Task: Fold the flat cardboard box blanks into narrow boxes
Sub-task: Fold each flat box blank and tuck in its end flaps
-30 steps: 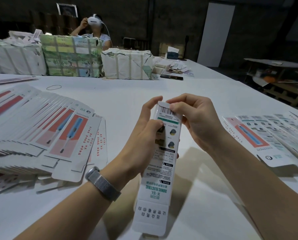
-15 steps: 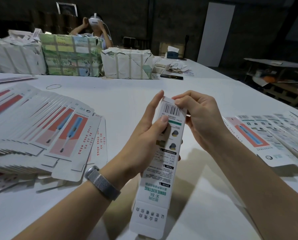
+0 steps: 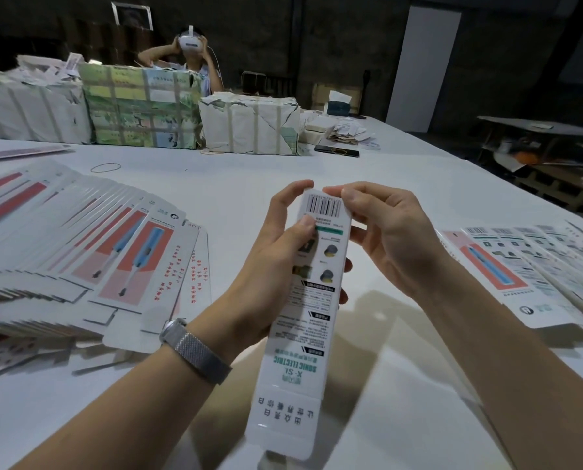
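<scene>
A long narrow white box [image 3: 300, 337] with a barcode at its far end and teal lettering near me is held above the white table [image 3: 402, 418]. My left hand [image 3: 276, 266] grips its upper part, thumb on the printed face, fingers wrapped behind. My right hand [image 3: 388, 239] touches the barcode end with curled fingertips at the top corner. The near end flap hangs open. A fanned stack of flat blanks [image 3: 80, 252] with red and blue print lies to the left. Another row of flat blanks [image 3: 527, 266] lies to the right.
Wrapped paper bundles [image 3: 141, 106] stand along the table's far side, with a person wearing a headset [image 3: 190, 42] behind them. A black phone [image 3: 337, 151] and loose papers lie at the far right. A rubber band [image 3: 105, 167] lies on the table.
The box has risen and tilted so the barcode end shows fully. My right fingers have shifted to the top right corner of that end.
</scene>
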The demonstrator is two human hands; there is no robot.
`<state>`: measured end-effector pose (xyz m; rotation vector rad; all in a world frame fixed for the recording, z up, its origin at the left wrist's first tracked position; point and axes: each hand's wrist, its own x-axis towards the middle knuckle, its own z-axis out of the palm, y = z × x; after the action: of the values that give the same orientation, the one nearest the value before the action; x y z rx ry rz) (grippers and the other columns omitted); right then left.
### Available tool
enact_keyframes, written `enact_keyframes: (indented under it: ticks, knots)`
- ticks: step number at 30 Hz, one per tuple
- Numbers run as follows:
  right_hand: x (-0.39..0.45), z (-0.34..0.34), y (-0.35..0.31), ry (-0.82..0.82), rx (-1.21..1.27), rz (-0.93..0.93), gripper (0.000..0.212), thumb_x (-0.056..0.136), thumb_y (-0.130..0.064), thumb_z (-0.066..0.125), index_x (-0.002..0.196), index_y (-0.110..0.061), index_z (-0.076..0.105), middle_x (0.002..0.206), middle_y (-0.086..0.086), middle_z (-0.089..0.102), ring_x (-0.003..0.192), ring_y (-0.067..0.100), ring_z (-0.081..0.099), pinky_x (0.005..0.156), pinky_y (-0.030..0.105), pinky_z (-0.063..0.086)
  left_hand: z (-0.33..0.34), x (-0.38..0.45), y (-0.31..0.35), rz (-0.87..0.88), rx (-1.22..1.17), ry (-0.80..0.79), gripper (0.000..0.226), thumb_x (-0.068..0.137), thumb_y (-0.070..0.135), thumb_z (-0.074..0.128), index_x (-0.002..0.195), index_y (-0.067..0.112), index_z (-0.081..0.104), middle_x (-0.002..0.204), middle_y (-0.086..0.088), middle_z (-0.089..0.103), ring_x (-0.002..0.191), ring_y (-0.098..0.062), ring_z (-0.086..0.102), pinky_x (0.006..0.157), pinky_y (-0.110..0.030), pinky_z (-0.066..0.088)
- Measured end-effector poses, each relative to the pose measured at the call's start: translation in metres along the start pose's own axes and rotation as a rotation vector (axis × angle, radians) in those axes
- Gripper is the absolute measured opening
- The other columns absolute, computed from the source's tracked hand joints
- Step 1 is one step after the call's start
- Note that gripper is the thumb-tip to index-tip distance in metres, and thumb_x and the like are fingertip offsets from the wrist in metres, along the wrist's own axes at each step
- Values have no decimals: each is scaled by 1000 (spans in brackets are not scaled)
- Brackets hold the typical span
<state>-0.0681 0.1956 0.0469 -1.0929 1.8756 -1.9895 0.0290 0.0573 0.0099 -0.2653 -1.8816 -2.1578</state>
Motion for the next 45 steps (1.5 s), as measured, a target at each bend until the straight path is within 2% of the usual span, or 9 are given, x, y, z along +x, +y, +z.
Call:
enact_keyframes:
  ticks: [8, 12, 17, 24, 28, 32, 35, 39, 45]
  knots:
    - [-2, 1, -1, -45, 34, -33, 31, 93, -26, 50, 78, -23, 77, 82, -1, 69, 88, 17, 65, 82, 41, 52, -6, -3, 3, -16, -9, -93, 35, 109, 32, 32, 134, 55, 37, 92, -18, 73, 70, -36, 72, 58, -36, 57]
    - [-1, 0, -1, -41, 50, -50, 26, 92, -21, 52, 81, -9, 73, 85, 0, 62, 88, 17, 64, 78, 39, 53, -5, -3, 4, -35, -68, -112, 35, 109, 32, 32, 133, 54, 41, 91, -17, 73, 69, -37, 71, 56, -36, 57]
    - [1, -1, -1, -60, 67, -71, 33, 88, -17, 54, 59, -19, 70, 86, -1, 51, 86, 14, 65, 73, 31, 54, -3, -3, 5, -69, -107, -141, 22, 104, 33, 34, 119, 43, 46, 90, -20, 71, 67, -40, 69, 54, -37, 56]
    - [1, 0, 4, -26, 215, 39, 25, 91, -32, 53, 93, -25, 77, 90, -5, 68, 98, 22, 58, 88, 44, 42, 6, 1, 6, 74, 24, 82, 28, 109, 25, 34, 126, 46, 41, 96, -6, 73, 79, -31, 71, 63, -38, 60]
    - [-6, 16, 9, -74, -407, -86, 58, 76, -36, 70, 129, -46, 52, 122, -8, 51, 104, 5, 56, 78, 18, 49, 8, 4, 9, 131, -137, 154, 43, 107, 35, 36, 138, 63, 31, 151, 7, 38, 122, -21, 61, 91, -45, 59]
    - [-7, 23, 13, -71, -563, -171, 68, 79, -22, 81, 139, -33, 52, 123, -4, 48, 101, -1, 54, 76, 10, 45, 2, 8, 2, 113, -216, 40, 53, 103, 42, 42, 141, 72, 21, 134, 34, 44, 123, -12, 63, 90, -38, 57]
    - [1, -6, -3, 131, -698, -123, 67, 83, -24, 79, 142, -36, 50, 123, -6, 50, 100, 5, 56, 78, 15, 48, -1, 12, -2, 60, -87, 29, 48, 96, 58, 45, 127, 86, 21, 135, 44, 24, 150, -15, 26, 109, -46, 38]
    - [10, -78, -22, 412, -1224, 112, 63, 86, -29, 68, 145, -37, 46, 135, -2, 46, 114, 24, 53, 87, 35, 44, -6, 15, -4, 70, 96, 182, 43, 89, 57, 48, 124, 81, 37, 137, 30, 38, 133, -1, 39, 105, -38, 40]
    - [-16, -171, -7, 317, -1538, 711, 49, 87, -38, 66, 134, -29, 56, 127, 7, 55, 111, 33, 57, 92, 46, 52, -16, 14, 1, 78, 377, 345, 28, 87, 40, 44, 104, 47, 66, 116, 18, 65, 111, 7, 58, 100, -40, 49]
